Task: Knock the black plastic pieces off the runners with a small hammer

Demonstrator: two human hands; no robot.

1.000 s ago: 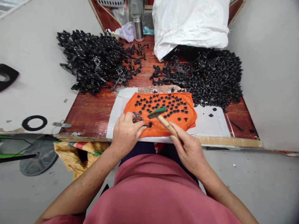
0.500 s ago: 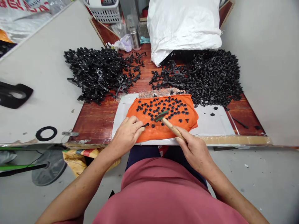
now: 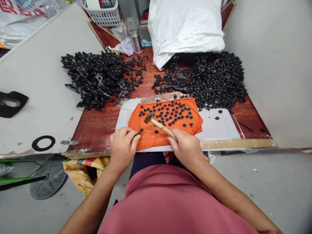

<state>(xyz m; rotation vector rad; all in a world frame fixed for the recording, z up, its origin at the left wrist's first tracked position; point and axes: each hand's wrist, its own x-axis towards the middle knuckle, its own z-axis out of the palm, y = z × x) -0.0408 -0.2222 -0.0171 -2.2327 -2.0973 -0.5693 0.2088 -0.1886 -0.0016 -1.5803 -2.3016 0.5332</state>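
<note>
My right hand (image 3: 186,146) is wrapped round the pale wooden handle of a hammer (image 3: 161,126), its metal head raised above the orange cloth (image 3: 146,141). At the cloth's left edge, my left hand (image 3: 124,141) pinches a small black plastic part (image 3: 139,132), whose round end points right over the cloth. Several black round caps with stems (image 3: 172,113) are spread over the middle and back of the cloth. A single black cap (image 3: 156,132) lies nearer the front, between the two hands.
Behind left is a heap of black plastic parts (image 3: 95,78); behind right, a pile of black caps (image 3: 216,81). A white sack (image 3: 186,27), a steel flask (image 3: 136,40) and a white basket (image 3: 104,16) stand at the back. A black ring (image 3: 44,143) lies left.
The hammer has swung left and its head has turned, now nearer the left hand. My left hand still pinches the black part. The whole view has shifted slightly.
</note>
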